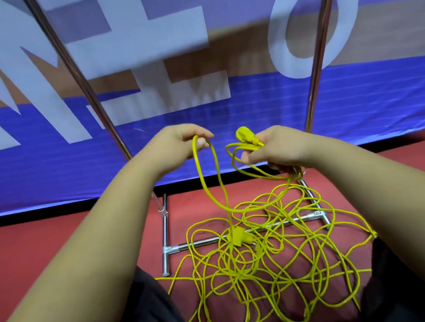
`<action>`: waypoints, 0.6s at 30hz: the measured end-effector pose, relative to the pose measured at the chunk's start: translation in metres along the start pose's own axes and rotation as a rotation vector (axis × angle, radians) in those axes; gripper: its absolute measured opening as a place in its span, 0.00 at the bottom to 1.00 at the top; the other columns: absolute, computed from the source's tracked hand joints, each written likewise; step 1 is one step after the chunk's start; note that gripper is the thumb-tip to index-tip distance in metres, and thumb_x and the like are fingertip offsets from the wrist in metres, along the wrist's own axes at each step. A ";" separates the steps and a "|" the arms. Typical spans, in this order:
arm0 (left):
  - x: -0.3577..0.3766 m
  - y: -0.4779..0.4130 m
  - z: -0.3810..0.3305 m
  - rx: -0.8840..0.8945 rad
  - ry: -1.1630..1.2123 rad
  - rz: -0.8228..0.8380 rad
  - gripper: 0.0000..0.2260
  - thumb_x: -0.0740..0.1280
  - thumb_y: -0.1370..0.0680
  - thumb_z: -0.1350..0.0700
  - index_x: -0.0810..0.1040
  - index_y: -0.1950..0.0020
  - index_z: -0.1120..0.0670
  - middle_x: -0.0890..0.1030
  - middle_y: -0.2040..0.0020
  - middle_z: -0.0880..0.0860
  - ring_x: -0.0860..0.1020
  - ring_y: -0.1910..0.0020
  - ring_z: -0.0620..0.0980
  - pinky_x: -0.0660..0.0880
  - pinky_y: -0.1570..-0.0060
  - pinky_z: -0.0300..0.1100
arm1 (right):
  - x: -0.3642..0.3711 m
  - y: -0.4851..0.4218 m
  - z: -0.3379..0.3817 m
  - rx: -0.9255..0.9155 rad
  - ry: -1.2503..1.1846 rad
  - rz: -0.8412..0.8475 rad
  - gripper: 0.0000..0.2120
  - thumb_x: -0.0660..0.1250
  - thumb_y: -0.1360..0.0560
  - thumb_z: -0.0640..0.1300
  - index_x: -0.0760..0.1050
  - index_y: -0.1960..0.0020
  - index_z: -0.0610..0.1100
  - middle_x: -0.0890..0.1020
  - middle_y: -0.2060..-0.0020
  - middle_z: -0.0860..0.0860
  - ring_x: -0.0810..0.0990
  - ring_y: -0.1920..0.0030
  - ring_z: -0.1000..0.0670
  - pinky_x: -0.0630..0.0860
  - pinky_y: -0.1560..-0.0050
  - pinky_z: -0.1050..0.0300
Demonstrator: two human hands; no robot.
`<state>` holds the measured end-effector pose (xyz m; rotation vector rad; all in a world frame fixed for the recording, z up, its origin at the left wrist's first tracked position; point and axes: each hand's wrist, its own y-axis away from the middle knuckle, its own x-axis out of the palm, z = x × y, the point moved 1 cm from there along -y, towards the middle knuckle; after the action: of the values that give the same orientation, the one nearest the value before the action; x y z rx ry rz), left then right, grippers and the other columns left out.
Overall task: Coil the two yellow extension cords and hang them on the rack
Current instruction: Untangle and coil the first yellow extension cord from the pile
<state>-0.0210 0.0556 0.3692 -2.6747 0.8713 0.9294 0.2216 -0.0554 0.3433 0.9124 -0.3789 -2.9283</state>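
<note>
- Two bare forearms reach in from the bottom corners, and both hands are raised side by side above a red floor (pixel 41 242).
- The left hand (pixel 174 145) has its fingers curled downward and pinches a bend of yellow cord (pixel 198 166). Both strands of the bend hang from the fingertips.
- One of those strands drops toward a yellow socket (pixel 236 236) on the floor. The other sweeps low and curves up to the right hand.
- The right hand (pixel 274 150) grips a small coil (pixel 259 173) of a few turns, with fingers and thumb wrapped round it. The loops stick out to the left of the fist and below it.
- A yellow plug (pixel 244 135) pokes up just above the right hand, on the thumb side.
- Most of the cord lies in a loose, tangled heap (pixel 246 264) on the floor in front of the person. It cannot be told which loops belong to which cord.
- The heap spreads over the base of a chrome rack (pixel 320 46). The socket sits on or just above the cross bar (pixel 203 242).
- The rack's two uprights rise either side of the hands and run out of the top of the view.
- A blue banner (pixel 253 107) with large pale letters stands behind the rack.
- Dark trousers (pixel 145 318) show at the lower edge, on both sides of the heap.
</note>
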 end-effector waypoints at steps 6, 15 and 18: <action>0.025 0.010 0.022 -0.266 0.397 0.084 0.14 0.61 0.18 0.64 0.81 0.35 0.56 0.85 0.40 0.57 0.86 0.48 0.54 0.82 0.41 0.52 | 0.014 -0.009 0.001 -0.094 0.342 0.037 0.14 0.76 0.24 0.57 0.82 0.57 0.47 0.75 0.72 0.56 0.73 0.69 0.55 0.71 0.62 0.56; 0.039 0.001 0.032 -0.012 0.031 0.050 0.15 0.61 0.17 0.69 0.83 0.40 0.54 0.87 0.49 0.54 0.83 0.55 0.45 0.80 0.44 0.46 | 0.024 -0.021 0.002 -0.175 0.408 -0.105 0.06 0.75 0.22 0.50 0.81 0.53 0.49 0.80 0.64 0.53 0.78 0.60 0.50 0.71 0.62 0.58; 0.039 -0.001 0.033 -0.008 0.030 0.020 0.14 0.63 0.17 0.66 0.84 0.44 0.51 0.87 0.52 0.55 0.81 0.55 0.45 0.78 0.47 0.46 | 0.025 -0.026 0.002 -0.174 0.361 -0.241 0.15 0.78 0.25 0.51 0.74 0.48 0.47 0.78 0.58 0.53 0.77 0.56 0.49 0.70 0.63 0.57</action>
<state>-0.0125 0.0493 0.3190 -2.6987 0.9038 0.9007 0.2004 -0.0328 0.3249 1.5122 0.0067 -2.8465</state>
